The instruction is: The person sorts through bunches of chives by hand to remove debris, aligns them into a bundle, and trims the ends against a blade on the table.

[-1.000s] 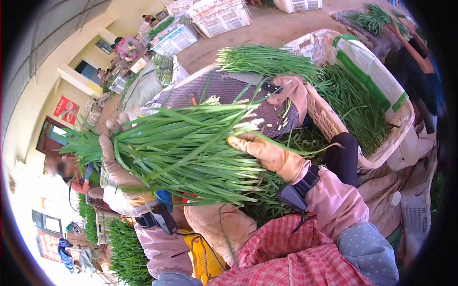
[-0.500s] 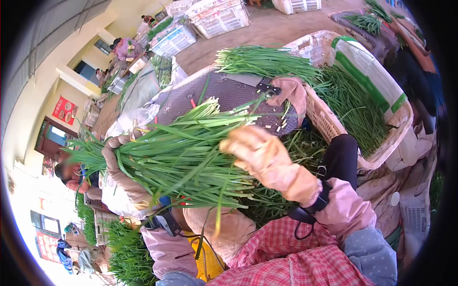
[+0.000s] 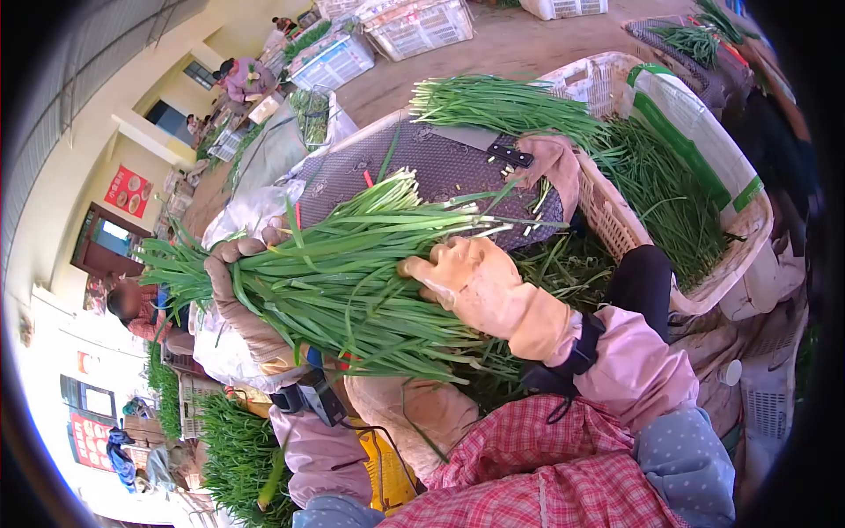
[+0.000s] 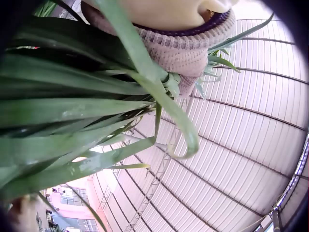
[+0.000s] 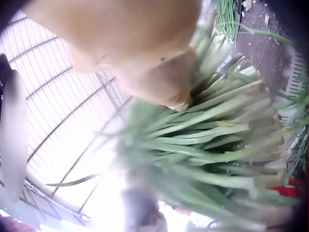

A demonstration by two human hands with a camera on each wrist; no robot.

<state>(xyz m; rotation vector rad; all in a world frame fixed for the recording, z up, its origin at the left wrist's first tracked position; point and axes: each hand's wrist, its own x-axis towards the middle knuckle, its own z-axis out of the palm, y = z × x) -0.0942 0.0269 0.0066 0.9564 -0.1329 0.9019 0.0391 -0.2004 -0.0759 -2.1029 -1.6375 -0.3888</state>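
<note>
A large bundle of garlic chives (image 3: pixel 352 282) lies across the person's front, leafy tips to the left and pale stem ends to the right. The left hand (image 3: pixel 236 295), in a brownish knit glove, grips it near the leafy end, fingers curled over the top. In the left wrist view, the glove's knit cuff (image 4: pixel 181 55) shows beside broad leaves. The right hand (image 3: pixel 480 280), in an orange-tan glove, is over the stem half with fingers bent. In the right wrist view its fingertips (image 5: pixel 179 102) pinch at the stems.
A knife (image 3: pixel 510 156) and a cloth (image 3: pixel 550 167) lie on the purple mat (image 3: pixel 348 194), beside a trimmed pile of chives (image 3: pixel 502 104). To the right stands a crate (image 3: pixel 620 198) of more chives. A leafy heap (image 3: pixel 238 453) is at lower left.
The right hand left the stem ends, swung up and left over the bundle with fingers loose, then bent its fingers onto the leaves. The left hand kept its grip.
</note>
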